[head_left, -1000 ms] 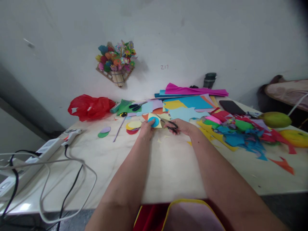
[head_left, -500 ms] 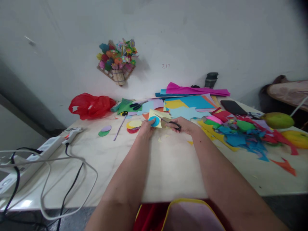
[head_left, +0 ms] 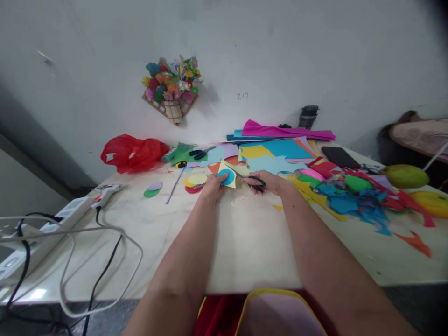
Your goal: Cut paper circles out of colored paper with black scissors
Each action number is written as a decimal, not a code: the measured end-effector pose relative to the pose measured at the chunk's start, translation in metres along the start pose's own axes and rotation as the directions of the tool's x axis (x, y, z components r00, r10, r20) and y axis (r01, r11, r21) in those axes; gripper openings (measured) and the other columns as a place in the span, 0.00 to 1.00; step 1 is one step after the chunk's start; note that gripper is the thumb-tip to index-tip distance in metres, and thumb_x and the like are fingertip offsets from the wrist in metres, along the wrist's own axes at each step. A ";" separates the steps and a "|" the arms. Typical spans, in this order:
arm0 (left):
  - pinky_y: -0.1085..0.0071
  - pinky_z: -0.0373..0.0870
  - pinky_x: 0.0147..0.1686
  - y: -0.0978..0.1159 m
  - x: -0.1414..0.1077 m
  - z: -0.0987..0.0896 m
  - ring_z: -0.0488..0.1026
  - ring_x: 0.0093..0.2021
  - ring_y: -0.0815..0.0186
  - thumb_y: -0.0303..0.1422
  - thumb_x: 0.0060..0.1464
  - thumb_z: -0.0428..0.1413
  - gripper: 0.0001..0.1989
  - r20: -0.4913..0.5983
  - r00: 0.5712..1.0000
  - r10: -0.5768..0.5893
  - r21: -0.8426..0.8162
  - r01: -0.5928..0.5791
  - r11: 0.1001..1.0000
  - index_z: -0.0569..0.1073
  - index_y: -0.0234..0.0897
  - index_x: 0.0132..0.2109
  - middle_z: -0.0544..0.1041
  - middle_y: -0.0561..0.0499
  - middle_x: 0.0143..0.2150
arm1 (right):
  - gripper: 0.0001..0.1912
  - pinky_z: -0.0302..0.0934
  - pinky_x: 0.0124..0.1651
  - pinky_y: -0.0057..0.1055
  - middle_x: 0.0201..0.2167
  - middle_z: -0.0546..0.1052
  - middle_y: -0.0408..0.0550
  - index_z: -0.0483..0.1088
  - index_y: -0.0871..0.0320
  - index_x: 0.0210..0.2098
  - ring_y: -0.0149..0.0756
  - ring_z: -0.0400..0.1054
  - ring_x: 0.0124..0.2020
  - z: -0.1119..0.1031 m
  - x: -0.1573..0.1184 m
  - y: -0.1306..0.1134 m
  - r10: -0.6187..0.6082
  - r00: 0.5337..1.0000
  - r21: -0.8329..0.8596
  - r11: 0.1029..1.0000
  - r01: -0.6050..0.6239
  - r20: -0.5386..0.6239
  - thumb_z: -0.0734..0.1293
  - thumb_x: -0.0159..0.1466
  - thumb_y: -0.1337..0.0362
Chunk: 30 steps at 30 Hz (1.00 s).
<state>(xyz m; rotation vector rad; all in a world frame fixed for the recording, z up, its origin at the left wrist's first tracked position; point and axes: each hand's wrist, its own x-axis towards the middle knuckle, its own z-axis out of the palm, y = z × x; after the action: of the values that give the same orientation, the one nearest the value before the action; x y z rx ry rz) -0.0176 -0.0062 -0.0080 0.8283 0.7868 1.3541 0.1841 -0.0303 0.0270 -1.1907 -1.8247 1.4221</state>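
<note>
My left hand (head_left: 213, 185) pinches a pale yellow piece of paper (head_left: 222, 168) together with a blue paper circle (head_left: 228, 177) that lies on top of it, the thumb pressing on the circle. My right hand (head_left: 268, 181) is closed around the black handles of a pair of scissors (head_left: 258, 183). The blades reach left to the paper's upper right edge. Just left of my left hand lie yellow paper circles (head_left: 196, 179) over red ones (head_left: 193, 190). Small pale offcuts (head_left: 237, 201) lie on the table below the hands.
Coloured paper sheets (head_left: 276, 163) spread behind the hands, near a second pair of scissors (head_left: 200, 153). Paper scraps (head_left: 357, 200) pile up at right, beside a phone (head_left: 339, 157) and mangoes (head_left: 404, 176). At left are a red plastic bag (head_left: 135, 153) and a power strip (head_left: 45, 231) with loose cables.
The pale yellow paper has turned slightly in my left hand. My right hand's fingers and the scissor handles have shifted a little, with the blades still at the paper's edge.
</note>
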 end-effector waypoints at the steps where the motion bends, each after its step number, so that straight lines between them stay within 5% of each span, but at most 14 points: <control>1: 0.61 0.74 0.43 0.000 0.000 0.000 0.78 0.35 0.58 0.26 0.37 0.68 0.12 0.009 1.000 -0.004 0.004 0.004 1.000 0.75 0.31 0.32 0.79 0.46 0.28 | 0.16 0.44 0.18 0.26 0.16 0.71 0.42 0.67 0.60 0.30 0.25 0.58 0.14 0.000 -0.001 -0.001 -0.004 1.000 0.003 1.000 0.004 0.005 0.69 0.57 0.52; 30: 0.63 0.76 0.41 -0.001 0.003 -0.008 0.80 0.38 0.54 0.26 0.37 0.67 0.11 0.124 0.989 -0.081 0.038 0.076 0.996 0.77 0.31 0.32 0.80 0.44 0.29 | 0.12 0.46 0.18 0.24 0.14 0.68 0.39 0.73 0.61 0.31 0.23 0.55 0.13 -0.004 0.003 0.007 0.014 1.000 -0.001 1.000 -0.014 -0.014 0.71 0.53 0.58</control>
<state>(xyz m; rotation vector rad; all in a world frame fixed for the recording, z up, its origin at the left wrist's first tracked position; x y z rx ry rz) -0.0235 -0.0026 -0.0129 0.8909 0.7378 1.2101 0.1884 -0.0250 0.0214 -1.2128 -1.8111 1.4176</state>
